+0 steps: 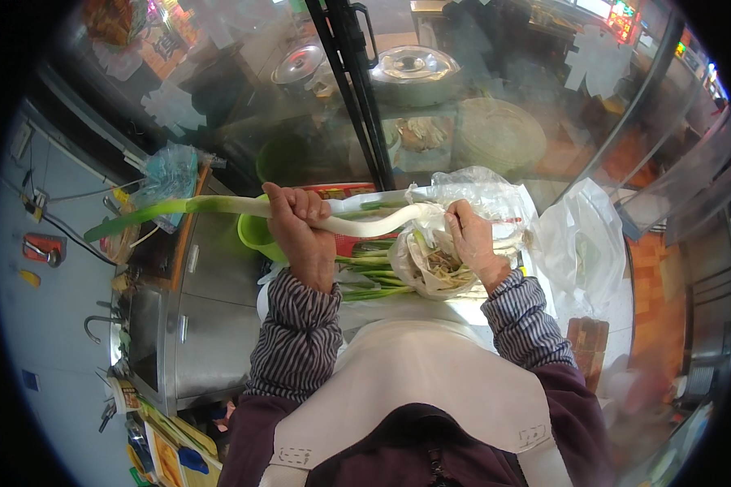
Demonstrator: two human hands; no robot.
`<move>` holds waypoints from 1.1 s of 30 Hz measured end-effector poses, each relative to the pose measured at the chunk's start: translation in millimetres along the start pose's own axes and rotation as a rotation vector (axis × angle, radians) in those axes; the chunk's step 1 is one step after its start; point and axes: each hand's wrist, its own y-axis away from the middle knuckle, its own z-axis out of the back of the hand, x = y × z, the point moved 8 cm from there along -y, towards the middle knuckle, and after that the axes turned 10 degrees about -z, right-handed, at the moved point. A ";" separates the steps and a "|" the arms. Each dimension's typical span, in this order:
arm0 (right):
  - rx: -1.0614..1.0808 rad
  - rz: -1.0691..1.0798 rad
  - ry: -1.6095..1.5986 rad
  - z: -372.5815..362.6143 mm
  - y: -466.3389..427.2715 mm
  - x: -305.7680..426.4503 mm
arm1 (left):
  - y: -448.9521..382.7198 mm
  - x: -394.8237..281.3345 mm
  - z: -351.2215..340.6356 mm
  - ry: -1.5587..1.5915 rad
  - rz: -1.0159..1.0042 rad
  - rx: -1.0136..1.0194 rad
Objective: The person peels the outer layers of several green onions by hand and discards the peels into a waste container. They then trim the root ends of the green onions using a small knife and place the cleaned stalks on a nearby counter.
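My left hand point(300, 228) is closed around the white stalk of a long green onion point(365, 228), whose green end points left. At the stalk's root end, the fingers of my right hand point(470, 237) pinch together; whether they grip the roots or a loose outer layer, I cannot tell. Just below and between my hands stands a white plastic bag point(408, 268) with its top gaping, holding brownish trimmings point(444, 269). More green onions point(374, 283) lie behind and beside this bag, their green parts to the left.
A lime-green bucket point(259, 237) stands left of my left wrist. Clear plastic wrap point(472, 182) and a white plastic bag point(585, 243) lie at the right. A dark-framed glass partition point(356, 91) rises beyond the onions. Steel cabinets point(216, 341) are at the left.
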 end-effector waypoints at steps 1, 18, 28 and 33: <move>0.008 -0.013 -0.022 -1.9 1.2 -2.6 | 0.9 -0.7 2.9 -0.005 0.007 -0.033; -0.135 0.170 0.202 -21.8 12.0 -31.8 | 13.6 6.4 24.3 -0.077 0.144 -0.213; -0.130 0.054 0.151 -19.1 21.5 -57.3 | 1.1 -1.8 29.7 -0.070 0.118 -0.179; -0.165 -0.114 0.218 -7.3 33.8 -90.1 | -29.1 -48.6 31.7 -0.070 -0.058 -0.116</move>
